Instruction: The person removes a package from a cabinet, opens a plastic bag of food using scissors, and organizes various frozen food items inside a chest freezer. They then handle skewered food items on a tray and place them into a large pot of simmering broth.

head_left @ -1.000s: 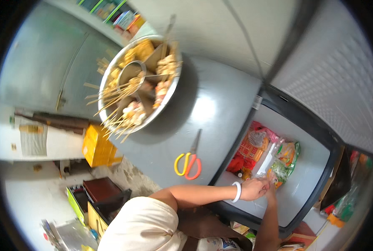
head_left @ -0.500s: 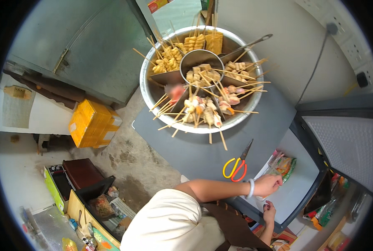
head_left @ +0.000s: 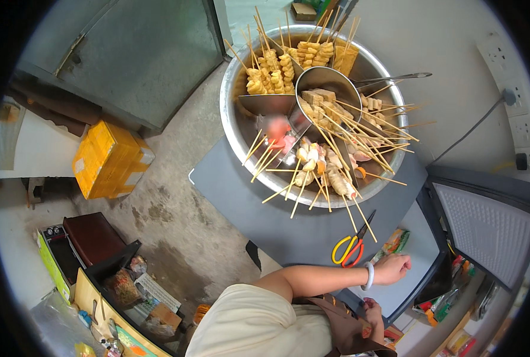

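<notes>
Freezer [head_left: 422,247], left hand [head_left: 392,269] above, right hand [head_left: 372,312] near rim [head_left: 421,288], fingers curled, cannot tell if gripping

Shows green and orange on the packet [head_left: 394,240], yellow and red on the scissors [head_left: 358,237], white on the bracelet [head_left: 370,276], cream on the sleeve [head_left: 241,318], dimpled pale grey on the lid [head_left: 478,231].

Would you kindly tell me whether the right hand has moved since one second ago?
Yes: against the freezer, the right hand has drawn back toward the person, from beside the food packets to its near rim.
</notes>
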{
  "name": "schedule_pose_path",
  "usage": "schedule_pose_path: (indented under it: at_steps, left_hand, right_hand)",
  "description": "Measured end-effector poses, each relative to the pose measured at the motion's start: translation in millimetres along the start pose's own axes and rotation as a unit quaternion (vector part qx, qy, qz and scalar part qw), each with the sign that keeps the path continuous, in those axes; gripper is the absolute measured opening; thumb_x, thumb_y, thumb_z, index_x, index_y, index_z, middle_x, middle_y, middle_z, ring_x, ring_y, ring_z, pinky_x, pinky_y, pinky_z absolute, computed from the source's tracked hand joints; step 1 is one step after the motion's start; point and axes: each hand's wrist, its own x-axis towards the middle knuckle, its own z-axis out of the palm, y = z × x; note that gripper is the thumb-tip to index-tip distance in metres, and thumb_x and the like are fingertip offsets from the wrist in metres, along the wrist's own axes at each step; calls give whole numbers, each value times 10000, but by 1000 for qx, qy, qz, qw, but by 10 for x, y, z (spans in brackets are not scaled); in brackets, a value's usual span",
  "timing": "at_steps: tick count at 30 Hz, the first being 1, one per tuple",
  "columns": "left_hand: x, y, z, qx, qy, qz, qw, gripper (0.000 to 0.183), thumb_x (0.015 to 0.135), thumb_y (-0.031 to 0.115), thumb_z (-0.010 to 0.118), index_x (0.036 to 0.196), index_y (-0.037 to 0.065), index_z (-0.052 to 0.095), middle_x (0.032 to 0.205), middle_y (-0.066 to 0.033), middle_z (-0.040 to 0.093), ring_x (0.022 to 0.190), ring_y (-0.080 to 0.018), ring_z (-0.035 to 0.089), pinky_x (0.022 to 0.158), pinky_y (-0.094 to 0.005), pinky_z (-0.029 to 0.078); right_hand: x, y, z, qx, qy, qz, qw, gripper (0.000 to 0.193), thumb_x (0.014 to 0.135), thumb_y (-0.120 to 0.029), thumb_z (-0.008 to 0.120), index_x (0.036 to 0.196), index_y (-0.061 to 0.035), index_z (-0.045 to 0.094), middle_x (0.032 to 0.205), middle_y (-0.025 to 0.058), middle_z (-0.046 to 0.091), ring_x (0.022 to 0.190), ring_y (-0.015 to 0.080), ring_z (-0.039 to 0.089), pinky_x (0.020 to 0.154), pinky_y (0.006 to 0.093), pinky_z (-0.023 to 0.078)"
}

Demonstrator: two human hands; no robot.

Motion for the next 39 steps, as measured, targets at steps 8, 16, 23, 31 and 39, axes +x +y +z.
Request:
schedule_pose_path:
  at_steps: [8,16,23,31,39]
  left_hand:
    - [-44,-9,237,0,-27,13,1000,130,829,69,532,927,10,594,905,-167,649,896,-344,624,809,-424,491]
    - [-110,-163,564,53,-170,-24,984,160,851,45,556,1006,28,593,898,-137,655,857,-253,656,754,-359,522]
    - [-304,-315,893,143,-318,-119,930,189,874,96,577,1043,45,643,908,-116,688,850,-208,670,781,-327,521]
    - [-269,-708,1266,290,-369,-174,865,212,864,95,579,1058,36,640,926,-124,686,852,-224,664,784,-334,513]
    - [12,-1156,1339,355,-247,-150,889,199,850,84,590,1034,18,626,990,-198,648,915,-339,642,810,-412,500]
  right_hand:
    - [-48,431,254,23,58,-27,998,308,859,-36,584,1164,-4,615,992,147,695,911,206,665,812,315,509]
    - [-341,57,560,-8,163,-21,986,479,804,-84,629,1275,-75,541,1275,192,561,1229,386,482,1063,445,365]
    - [-743,281,720,-29,387,58,920,625,831,-179,642,1393,-71,392,1388,229,434,1325,398,360,1100,506,256]
    - [-987,805,689,196,531,185,803,562,827,-53,602,1347,-31,391,1293,214,476,1193,397,439,1015,458,332]
    - [705,64,-53,266,491,-69,826,369,752,3,578,1117,-44,598,1000,145,614,915,339,600,827,421,487]
